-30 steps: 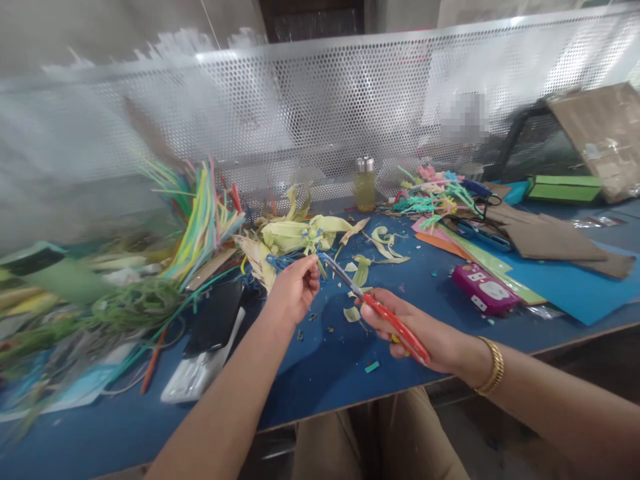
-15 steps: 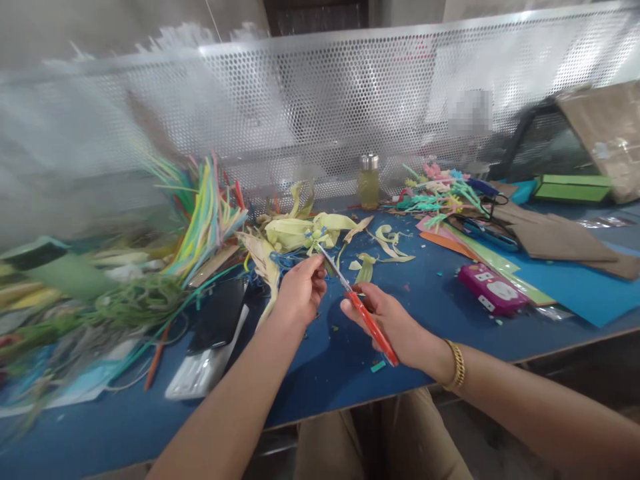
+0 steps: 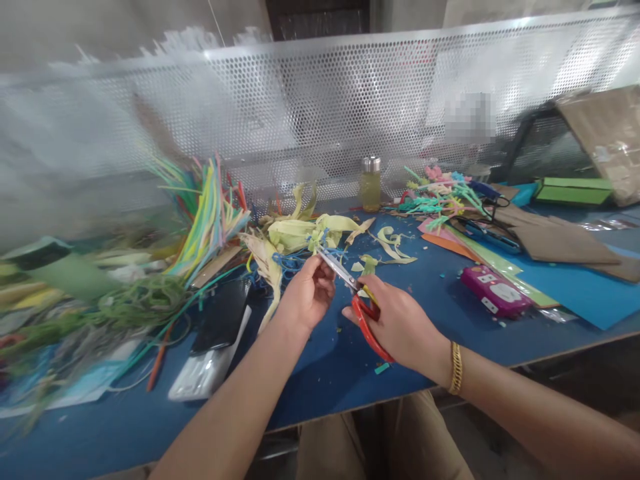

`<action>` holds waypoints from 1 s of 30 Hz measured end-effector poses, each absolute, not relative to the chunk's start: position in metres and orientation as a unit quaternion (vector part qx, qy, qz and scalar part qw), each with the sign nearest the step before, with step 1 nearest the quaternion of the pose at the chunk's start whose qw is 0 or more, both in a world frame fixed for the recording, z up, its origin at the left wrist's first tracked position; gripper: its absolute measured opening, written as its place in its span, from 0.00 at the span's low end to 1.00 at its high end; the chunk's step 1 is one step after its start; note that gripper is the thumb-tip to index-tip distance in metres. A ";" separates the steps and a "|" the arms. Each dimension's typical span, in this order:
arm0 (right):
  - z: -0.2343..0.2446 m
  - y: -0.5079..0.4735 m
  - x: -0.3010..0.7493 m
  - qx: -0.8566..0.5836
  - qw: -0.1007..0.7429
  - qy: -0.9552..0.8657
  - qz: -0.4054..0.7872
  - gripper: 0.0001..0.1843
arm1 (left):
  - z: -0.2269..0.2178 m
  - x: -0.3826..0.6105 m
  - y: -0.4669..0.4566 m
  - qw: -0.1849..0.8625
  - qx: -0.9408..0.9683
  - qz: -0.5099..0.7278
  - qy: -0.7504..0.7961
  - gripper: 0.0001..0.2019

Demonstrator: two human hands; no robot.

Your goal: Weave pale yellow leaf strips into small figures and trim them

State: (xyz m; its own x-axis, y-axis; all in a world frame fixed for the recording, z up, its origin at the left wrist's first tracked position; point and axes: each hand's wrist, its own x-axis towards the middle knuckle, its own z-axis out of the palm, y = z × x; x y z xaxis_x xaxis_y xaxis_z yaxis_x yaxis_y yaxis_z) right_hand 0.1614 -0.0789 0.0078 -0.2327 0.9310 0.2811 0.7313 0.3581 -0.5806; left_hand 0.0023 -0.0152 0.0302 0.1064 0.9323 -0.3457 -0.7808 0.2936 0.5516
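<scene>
My right hand (image 3: pixel 400 320) is closed around the handles of a pair of scissors (image 3: pixel 371 333), red outside with a bit of yellow showing. The metal blades point up and left, their tips at a small pale-green piece with blue bits (image 3: pixel 316 240), which looks like a little corn-husk flower. My left hand (image 3: pixel 313 290) pinches this piece from below, with its fingers curled, so its lower end is hidden. Pale corn husks (image 3: pixel 290 235) lie just behind it, and a dry husk strip (image 3: pixel 267 267) and blue string (image 3: pixel 287 263) lie to the left.
On the left are pipe cleaners (image 3: pixel 207 213), a green twine bundle (image 3: pixel 143 300) and a black phone (image 3: pixel 223 317). A bottle (image 3: pixel 371 187) stands by the perforated metal screen (image 3: pixel 350 100). To the right lie a magenta box (image 3: pixel 495 290), cardboard (image 3: pixel 560 237) and coloured paper (image 3: pixel 575 287) on the blue table (image 3: pixel 320 393).
The scissors have turned in my right hand and the handles have spread, so the loops and yellow inner part now show. My left hand stays at the small piece.
</scene>
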 end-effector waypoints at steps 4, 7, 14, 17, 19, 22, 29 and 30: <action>0.013 -0.078 0.168 -0.543 0.284 -0.778 0.138 0.23 | 0.030 0.000 -0.015 0.728 0.157 0.575 0.340 0.06; 0.014 -0.075 0.175 -0.540 0.280 -0.785 0.118 0.23 | 0.029 0.000 -0.016 0.729 0.184 0.571 0.329 0.06; 0.012 -0.062 0.188 -0.524 0.282 -0.801 0.066 0.22 | 0.030 0.001 -0.019 0.741 0.170 0.561 0.327 0.04; 0.013 -0.057 0.192 -0.514 0.282 -0.809 0.050 0.22 | 0.030 0.002 -0.020 0.745 0.175 0.553 0.331 0.04; 0.014 -0.055 0.194 -0.507 0.281 -0.814 0.041 0.23 | 0.031 0.003 -0.021 0.744 0.183 0.547 0.338 0.04; 0.016 -0.053 0.196 -0.500 0.281 -0.819 0.027 0.24 | 0.030 0.004 -0.020 0.742 0.194 0.543 0.342 0.04; 0.013 -0.048 0.194 -0.497 0.286 -0.818 0.039 0.23 | 0.028 0.002 -0.019 0.734 0.221 0.546 0.337 0.05; 0.012 -0.047 0.194 -0.497 0.289 -0.817 0.044 0.22 | 0.028 0.002 -0.019 0.734 0.222 0.547 0.337 0.05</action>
State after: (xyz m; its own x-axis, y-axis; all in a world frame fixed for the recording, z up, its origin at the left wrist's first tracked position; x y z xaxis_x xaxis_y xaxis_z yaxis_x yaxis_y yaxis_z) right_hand 0.1941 -0.0474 0.0124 -0.3396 0.8370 0.4291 0.7867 0.5029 -0.3582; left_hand 0.0021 -0.0191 0.0278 0.1750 0.9520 -0.2512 -0.6531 0.3031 0.6940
